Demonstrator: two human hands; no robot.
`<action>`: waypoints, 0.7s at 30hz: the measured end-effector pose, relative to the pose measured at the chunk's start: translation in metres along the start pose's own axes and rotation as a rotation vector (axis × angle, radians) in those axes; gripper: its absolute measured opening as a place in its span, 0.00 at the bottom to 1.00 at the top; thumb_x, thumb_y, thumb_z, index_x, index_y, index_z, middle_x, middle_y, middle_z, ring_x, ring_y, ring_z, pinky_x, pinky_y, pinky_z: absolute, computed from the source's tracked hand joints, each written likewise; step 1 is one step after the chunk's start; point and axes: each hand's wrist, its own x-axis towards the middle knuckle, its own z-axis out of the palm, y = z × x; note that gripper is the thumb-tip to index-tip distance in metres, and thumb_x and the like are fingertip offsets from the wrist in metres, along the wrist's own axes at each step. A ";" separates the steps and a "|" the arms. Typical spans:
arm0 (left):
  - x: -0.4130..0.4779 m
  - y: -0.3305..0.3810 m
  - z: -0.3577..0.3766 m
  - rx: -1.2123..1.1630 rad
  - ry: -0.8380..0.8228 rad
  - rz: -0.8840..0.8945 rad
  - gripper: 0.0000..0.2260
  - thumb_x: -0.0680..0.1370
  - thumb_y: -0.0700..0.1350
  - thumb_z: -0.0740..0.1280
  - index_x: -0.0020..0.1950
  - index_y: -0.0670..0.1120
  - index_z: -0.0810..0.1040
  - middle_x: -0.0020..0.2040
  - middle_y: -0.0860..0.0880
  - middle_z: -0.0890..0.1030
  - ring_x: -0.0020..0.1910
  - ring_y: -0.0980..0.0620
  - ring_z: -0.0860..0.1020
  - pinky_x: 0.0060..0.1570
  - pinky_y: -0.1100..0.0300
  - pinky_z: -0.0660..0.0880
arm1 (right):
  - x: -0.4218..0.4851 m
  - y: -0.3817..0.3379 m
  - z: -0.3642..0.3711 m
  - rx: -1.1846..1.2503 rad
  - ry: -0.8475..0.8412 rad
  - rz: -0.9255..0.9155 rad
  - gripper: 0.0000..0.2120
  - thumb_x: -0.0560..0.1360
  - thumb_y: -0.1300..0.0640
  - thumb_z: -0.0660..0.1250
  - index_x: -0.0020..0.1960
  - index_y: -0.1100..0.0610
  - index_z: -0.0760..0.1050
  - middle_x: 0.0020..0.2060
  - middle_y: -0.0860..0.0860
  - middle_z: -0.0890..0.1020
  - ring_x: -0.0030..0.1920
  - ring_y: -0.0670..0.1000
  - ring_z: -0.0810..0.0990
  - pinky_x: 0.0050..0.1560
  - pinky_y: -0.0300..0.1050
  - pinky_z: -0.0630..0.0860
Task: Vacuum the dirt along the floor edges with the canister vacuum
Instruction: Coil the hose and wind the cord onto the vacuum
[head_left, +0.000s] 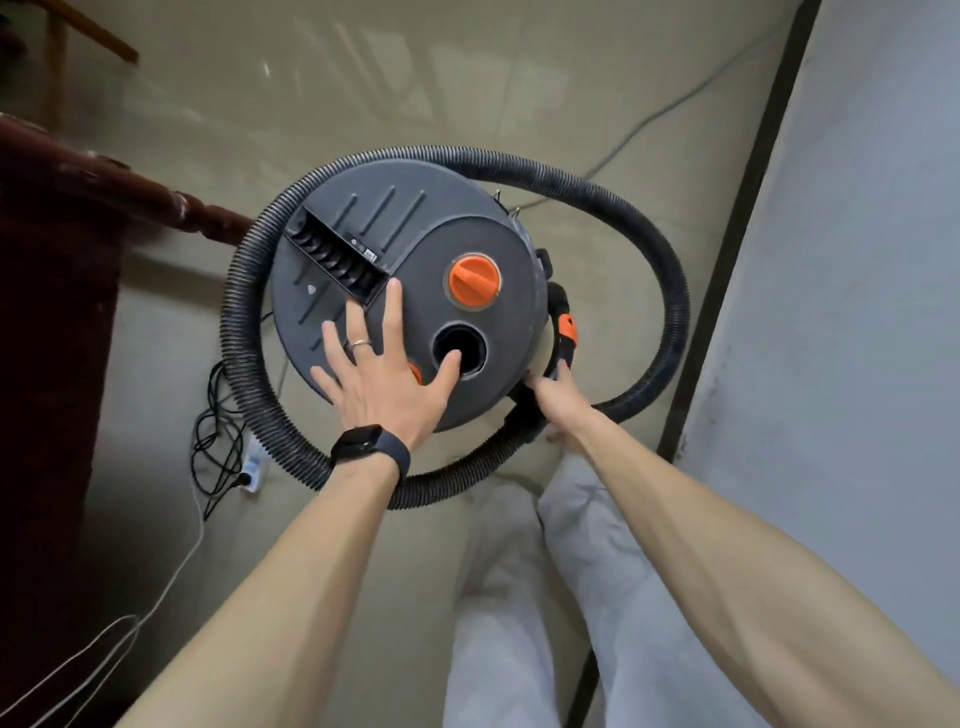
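At the far left stands dark red wooden furniture (78, 218), with a white power strip (253, 465) and tangled black cable on the tiled floor (311, 104) beside it. The canister vacuum (363, 218) sits mid-floor, its ribbed hose (244, 364) looped around it. The left hand (384, 369), with a smartwatch (369, 447) on its wrist, lies flat on the grey lid with its fingers spread wide, the thumb at the round open port (467, 343) below the orange knob (472, 280). The right hand (558, 400) curls around the hose's end at the canister's side, near the dark baseboard (737, 234) and pale wall (857, 260).
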 end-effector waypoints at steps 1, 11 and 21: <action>-0.001 -0.002 0.003 0.005 0.017 0.001 0.42 0.71 0.71 0.62 0.77 0.67 0.42 0.80 0.45 0.51 0.78 0.36 0.48 0.68 0.27 0.51 | 0.003 0.008 0.008 -0.039 0.001 0.027 0.39 0.80 0.52 0.69 0.84 0.55 0.52 0.81 0.59 0.62 0.73 0.63 0.72 0.71 0.60 0.74; -0.003 0.001 0.004 0.015 0.052 0.003 0.40 0.72 0.67 0.63 0.78 0.65 0.44 0.80 0.46 0.50 0.78 0.37 0.47 0.68 0.27 0.52 | -0.009 0.007 0.027 -0.015 0.129 0.056 0.40 0.75 0.25 0.42 0.78 0.43 0.67 0.74 0.53 0.75 0.75 0.58 0.71 0.77 0.59 0.64; -0.003 -0.008 -0.002 -0.006 0.008 0.053 0.36 0.75 0.67 0.59 0.78 0.64 0.45 0.80 0.43 0.50 0.77 0.36 0.49 0.70 0.32 0.53 | -0.040 0.002 0.032 -0.066 0.181 -0.034 0.41 0.73 0.23 0.43 0.78 0.42 0.67 0.73 0.49 0.75 0.75 0.57 0.70 0.74 0.57 0.64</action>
